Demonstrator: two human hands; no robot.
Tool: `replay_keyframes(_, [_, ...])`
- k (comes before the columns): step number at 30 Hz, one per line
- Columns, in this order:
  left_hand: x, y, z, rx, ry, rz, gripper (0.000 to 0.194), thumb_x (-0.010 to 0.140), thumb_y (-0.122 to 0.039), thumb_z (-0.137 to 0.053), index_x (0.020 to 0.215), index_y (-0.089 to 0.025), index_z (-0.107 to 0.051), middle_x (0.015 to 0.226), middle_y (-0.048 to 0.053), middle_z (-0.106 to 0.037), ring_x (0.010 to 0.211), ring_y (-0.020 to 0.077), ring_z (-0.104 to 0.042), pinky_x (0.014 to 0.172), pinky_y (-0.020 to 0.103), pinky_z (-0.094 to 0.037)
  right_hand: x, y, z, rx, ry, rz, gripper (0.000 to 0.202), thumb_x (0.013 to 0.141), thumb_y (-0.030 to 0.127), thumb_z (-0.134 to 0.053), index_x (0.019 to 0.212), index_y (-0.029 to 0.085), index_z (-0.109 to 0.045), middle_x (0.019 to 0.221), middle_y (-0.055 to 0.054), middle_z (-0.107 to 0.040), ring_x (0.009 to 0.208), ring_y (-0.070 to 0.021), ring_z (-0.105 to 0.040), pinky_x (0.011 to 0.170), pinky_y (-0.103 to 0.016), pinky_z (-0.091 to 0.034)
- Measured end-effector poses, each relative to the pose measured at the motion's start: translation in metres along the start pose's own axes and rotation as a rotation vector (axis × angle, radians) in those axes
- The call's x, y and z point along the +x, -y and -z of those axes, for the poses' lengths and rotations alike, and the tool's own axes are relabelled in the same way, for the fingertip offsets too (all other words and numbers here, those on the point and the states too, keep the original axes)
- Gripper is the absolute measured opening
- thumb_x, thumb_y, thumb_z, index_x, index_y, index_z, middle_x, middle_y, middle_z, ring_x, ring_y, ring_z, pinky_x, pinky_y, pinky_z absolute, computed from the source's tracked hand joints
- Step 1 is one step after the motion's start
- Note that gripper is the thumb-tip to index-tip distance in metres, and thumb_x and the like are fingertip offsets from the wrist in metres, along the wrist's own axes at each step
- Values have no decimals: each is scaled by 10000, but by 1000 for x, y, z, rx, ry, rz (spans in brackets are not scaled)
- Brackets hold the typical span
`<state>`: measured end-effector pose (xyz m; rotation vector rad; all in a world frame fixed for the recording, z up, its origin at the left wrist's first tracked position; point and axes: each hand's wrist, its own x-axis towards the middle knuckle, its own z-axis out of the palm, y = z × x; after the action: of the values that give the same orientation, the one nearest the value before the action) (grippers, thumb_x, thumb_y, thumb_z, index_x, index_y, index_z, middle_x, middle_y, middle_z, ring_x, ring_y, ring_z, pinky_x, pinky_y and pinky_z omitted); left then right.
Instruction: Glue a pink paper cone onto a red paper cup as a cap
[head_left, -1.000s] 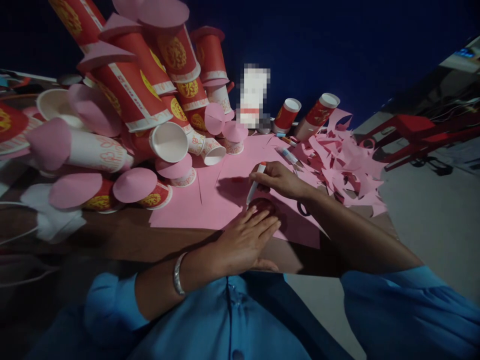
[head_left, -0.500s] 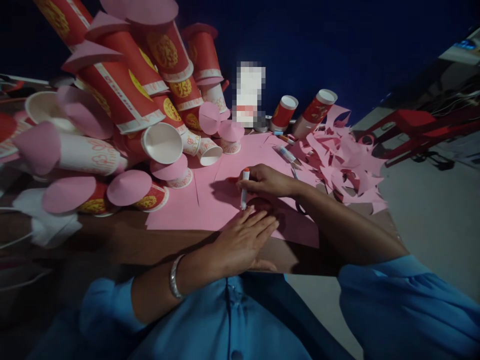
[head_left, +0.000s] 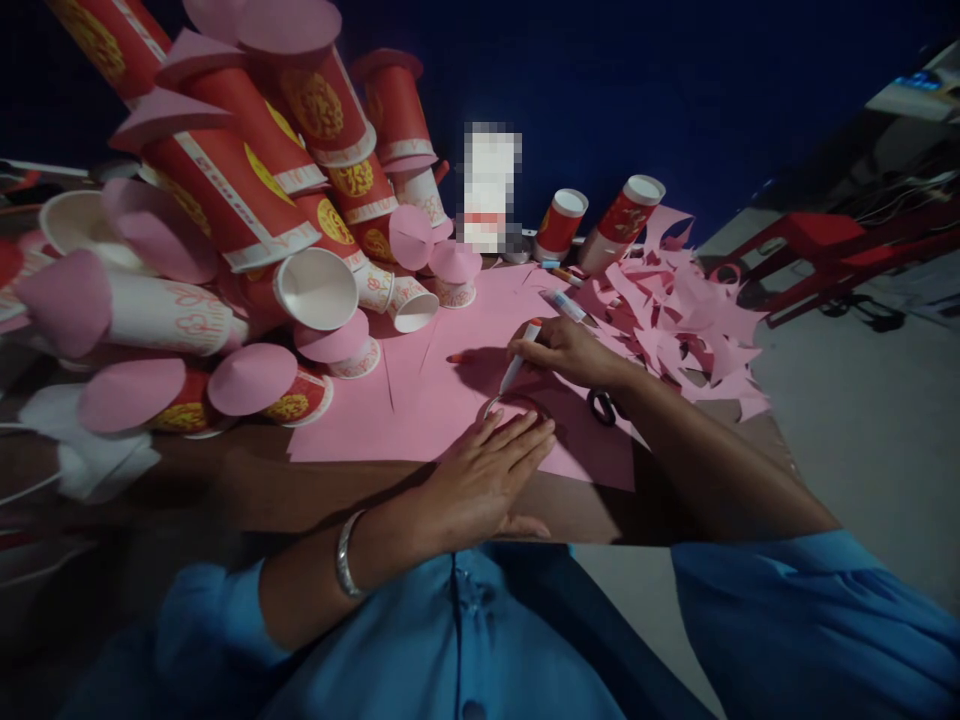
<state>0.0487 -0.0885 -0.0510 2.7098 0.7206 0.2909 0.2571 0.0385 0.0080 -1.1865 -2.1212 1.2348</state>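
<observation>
My right hand grips a white marker with an orange end, its tip down at the rim of a round piece on the pink paper. My left hand lies flat over the lower part of that round piece, fingers stretched out and slightly apart. The thumb rests near the table's front edge. Under my right wrist, the black handle of scissors shows; their blades are hidden.
Red and white paper cups with pink cone tops are piled on the left. Two red cups stand at the back. Pink paper scraps lie on the right, beside a glue tube. A red stool is farther right.
My right hand has moved slightly right, and the marker has gone from nearly upright to slanted. More of the round piece's rim shows. My left hand stays flat in about the same place.
</observation>
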Motion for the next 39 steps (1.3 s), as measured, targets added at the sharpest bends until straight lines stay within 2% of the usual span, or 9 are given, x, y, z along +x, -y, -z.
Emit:
replay_keyframes(6, [0,0,2,1,-20,-2,964,967,-796,-431,1646,-117,-342,1713,177,-396,1637,314,-282,1362,553,-93,-28,-10,-2,-23,-176,-34,418,958,541,-604,780,168,-672,638,-8,-599,587,-131,-529,566,-266,-426])
replay_keyframes(10, [0,1,-1,8,-59,10,970,959,-807,-435,1646,-127,-349,1670,190,-463,1616,326,-331,1355,556,-156,-50,-10,-8,16,-292,-78,424,939,577,-616,856,170,-699,669,-8,-624,589,-136,-533,550,-262,-426])
replay_keyframes(12, [0,1,-2,19,-61,12,958,970,-805,-406,1636,-117,-367,1657,190,-481,1605,330,-353,1352,551,-169,-62,-9,-12,3,-358,-91,391,949,546,-612,871,176,-710,690,-13,-648,597,-137,-545,565,-265,-440])
replay_keyframes(18, [-2,4,-3,34,-67,1,926,975,-804,-400,1575,-102,-464,1595,199,-554,1578,317,-407,1354,519,-192,-97,-10,-27,-94,-509,-48,370,1005,480,-569,860,179,-730,757,-46,-727,659,-162,-627,652,-293,-515])
replay_keyframes(23, [-3,5,-3,35,-76,-4,922,970,-803,-420,1541,-82,-493,1602,213,-543,1614,318,-338,1361,536,-174,-121,-10,-48,-235,-626,32,264,1034,372,-569,938,194,-739,869,-74,-794,747,-191,-722,735,-317,-573])
replay_keyframes(27, [0,3,5,-12,-32,7,954,972,-806,-405,1561,-58,-449,1652,234,-471,1635,324,-286,1364,541,-158,-137,-6,-65,-366,-686,114,167,1032,260,-572,984,217,-726,890,-60,-798,781,-194,-753,727,-311,-586])
replay_keyframes(32, [5,1,18,-100,67,25,1007,957,-820,-420,1660,-110,-296,1711,202,-391,1646,327,-252,1362,565,-133,-152,-1,-86,-463,-720,204,145,1026,172,-563,1041,228,-696,885,-58,-789,792,-199,-757,733,-319,-605])
replay_keyframes(39, [3,3,15,-97,62,32,1005,949,-819,-453,1657,-123,-297,1725,193,-368,1656,330,-216,1362,573,-93,-163,14,-111,-601,-741,261,118,1026,141,-576,1088,187,-665,856,-73,-773,749,-190,-736,687,-301,-598])
